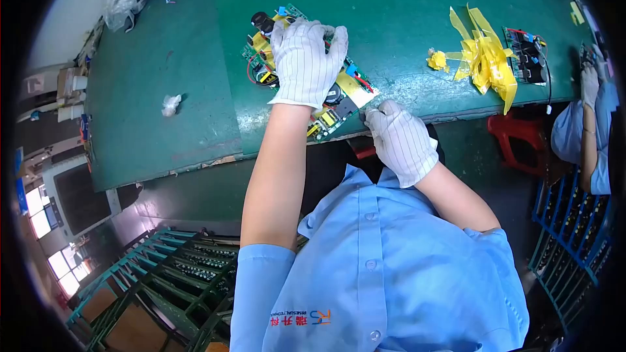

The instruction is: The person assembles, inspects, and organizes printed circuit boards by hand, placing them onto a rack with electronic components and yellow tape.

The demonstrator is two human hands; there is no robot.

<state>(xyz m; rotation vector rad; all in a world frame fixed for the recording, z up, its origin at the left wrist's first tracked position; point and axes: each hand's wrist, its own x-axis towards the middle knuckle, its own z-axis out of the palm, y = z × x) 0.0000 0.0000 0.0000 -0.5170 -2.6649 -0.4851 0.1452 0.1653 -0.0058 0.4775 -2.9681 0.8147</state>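
A green circuit board (329,120) with capacitors, coils, yellow-taped parts and red wires lies on the table near its front edge. My left hand (306,62), in a white striped glove, reaches over the board and grips it, its fingers curled down over the far parts. The palm hides the board's middle. My right hand (401,143), gloved alike, is at the table edge beside the board's near right corner. Its fingers are closed in a pinch, with a small dark bit at the tips that I cannot make out.
Crumpled yellow tape (489,68) lies to the right, beside a second circuit board (527,55) with a black cable. A scrap of clear plastic (171,105) sits on the left. At far right a co-worker's gloved hand (589,85) shows, near a red stool (518,143). Green racks (176,274) stand lower left.
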